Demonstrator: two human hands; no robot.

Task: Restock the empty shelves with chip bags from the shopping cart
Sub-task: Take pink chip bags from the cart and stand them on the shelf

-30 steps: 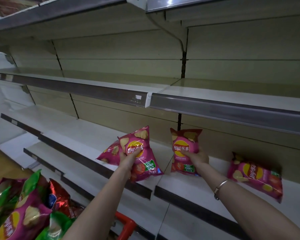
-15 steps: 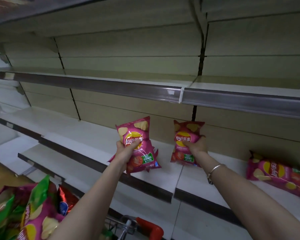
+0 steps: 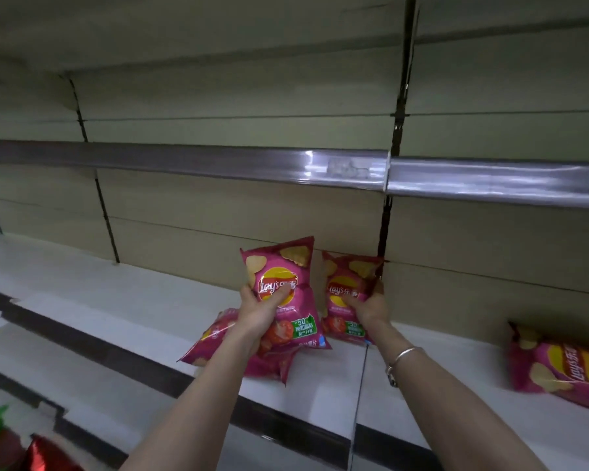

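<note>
Beige back panels (image 3: 218, 215) line the shelving unit, split by thin horizontal seams. Dark slotted uprights (image 3: 401, 96) run down between the bays. The upper shelf (image 3: 490, 180) shows only its front, a shiny grey price rail (image 3: 184, 161) that catches a bright glare near the middle. The lower shelf (image 3: 99, 287) has a white deck with a dark front strip (image 3: 116, 355). The light is dim and greenish.

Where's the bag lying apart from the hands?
The lying bag is at the far right of the head view, on the shelf, right of the right hand.
</note>
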